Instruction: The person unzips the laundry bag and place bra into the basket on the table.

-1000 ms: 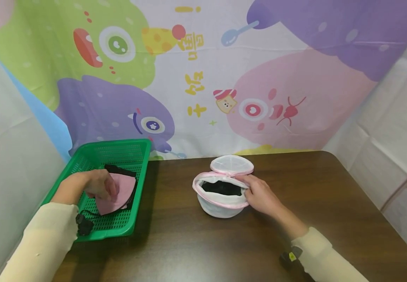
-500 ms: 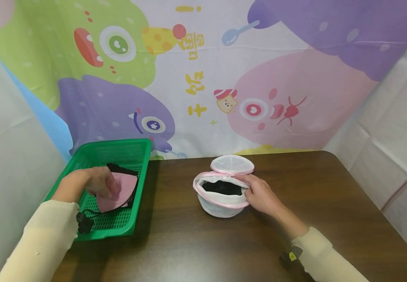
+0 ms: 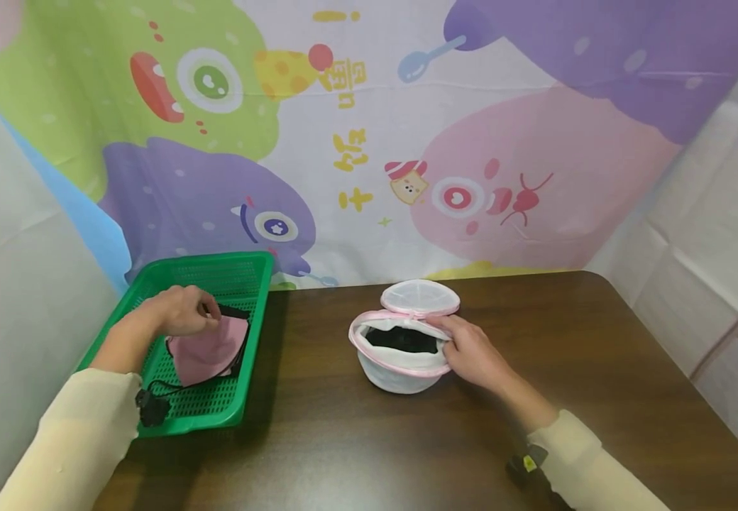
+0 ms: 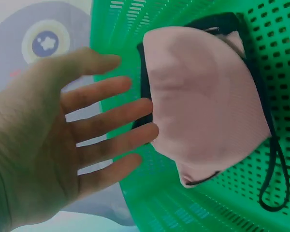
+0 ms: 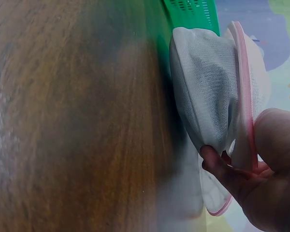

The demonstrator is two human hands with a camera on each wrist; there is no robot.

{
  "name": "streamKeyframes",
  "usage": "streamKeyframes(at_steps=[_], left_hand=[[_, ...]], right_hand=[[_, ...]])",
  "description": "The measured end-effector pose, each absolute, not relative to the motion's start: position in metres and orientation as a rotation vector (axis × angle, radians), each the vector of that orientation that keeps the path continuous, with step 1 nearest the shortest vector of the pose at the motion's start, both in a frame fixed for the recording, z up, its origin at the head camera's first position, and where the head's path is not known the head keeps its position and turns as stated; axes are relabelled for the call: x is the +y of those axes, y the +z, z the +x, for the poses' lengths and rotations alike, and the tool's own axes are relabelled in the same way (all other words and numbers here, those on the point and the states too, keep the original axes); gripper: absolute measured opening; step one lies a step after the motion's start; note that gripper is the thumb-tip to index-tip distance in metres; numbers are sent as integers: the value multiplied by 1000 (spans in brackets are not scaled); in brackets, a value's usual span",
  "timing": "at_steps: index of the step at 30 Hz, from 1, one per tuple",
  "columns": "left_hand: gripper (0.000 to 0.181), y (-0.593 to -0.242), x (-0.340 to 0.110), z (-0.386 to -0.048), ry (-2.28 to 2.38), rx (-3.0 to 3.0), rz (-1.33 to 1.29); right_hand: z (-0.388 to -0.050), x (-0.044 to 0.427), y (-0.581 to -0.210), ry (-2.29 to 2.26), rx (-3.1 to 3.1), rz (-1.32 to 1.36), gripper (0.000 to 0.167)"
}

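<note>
Both gripping the white mesh bag (image 3: pixel 401 377) with the right hand (image 3: pixel 474 355), right of the green basket (image 3: pixel 259 298), and holding a spread-fingered left hand (image 3: pixel 180 312) near the pink cloth (image 3: pixel 214 353) inside that basket.

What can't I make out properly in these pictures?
- Head view: the shape of the dark contents in the white mesh bag; shade and the bag's rim hide it.
- Left wrist view: most of the black item beneath the pink cup-shaped cloth, which covers it.
- Right wrist view: some fingertips of the right hand, hidden by the bag.
- Right wrist view: most of the green basket, cut off by the top edge and blocked by the bag.
</note>
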State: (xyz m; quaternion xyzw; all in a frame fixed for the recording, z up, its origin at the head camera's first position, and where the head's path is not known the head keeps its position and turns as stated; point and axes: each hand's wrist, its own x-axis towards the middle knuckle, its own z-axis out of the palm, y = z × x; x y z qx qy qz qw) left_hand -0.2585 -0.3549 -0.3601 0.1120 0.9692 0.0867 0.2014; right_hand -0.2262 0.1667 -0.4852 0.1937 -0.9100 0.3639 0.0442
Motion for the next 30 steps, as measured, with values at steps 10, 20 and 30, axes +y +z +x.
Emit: streamKeyframes(at_steps=[10, 20, 30], left_hand=[[35, -344, -323, -256, 176, 2999, 290], [30, -345, -288, -253, 158, 2996, 355], [29, -354, -273, -253, 186, 3001, 397]], right_hand=[[-226, 166, -486, 1084, -2770, 599, 55], [-226, 165, -488, 1097, -2776, 607, 53], [-225, 167, -488, 1093, -2777, 602, 54]])
